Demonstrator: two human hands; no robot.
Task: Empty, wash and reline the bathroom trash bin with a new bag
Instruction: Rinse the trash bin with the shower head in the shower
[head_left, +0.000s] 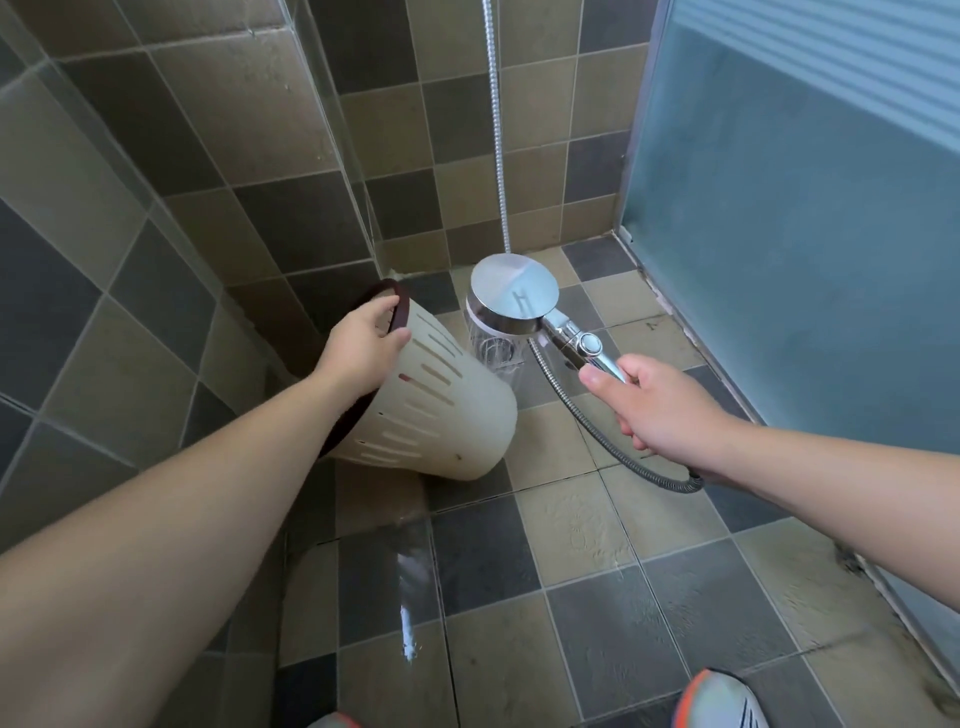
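Observation:
A cream plastic trash bin (447, 410) with slotted sides and a dark brown rim hangs tilted above the tiled floor, its mouth turned to the left wall and its base to the right. My left hand (363, 348) grips the bin's rim, fingers hooked inside. My right hand (660, 410) holds the handle of a chrome shower head (514, 296). The shower head sits just right of the bin's upper side, and water streams down from it. No bag is visible in the bin.
The metal shower hose (597, 431) loops under my right hand and runs up the back wall. A frosted glass door (810, 270) stands at the right. Tiled walls close the left and back. The floor tiles (415, 597) are wet. My shoes (722, 701) are at the bottom edge.

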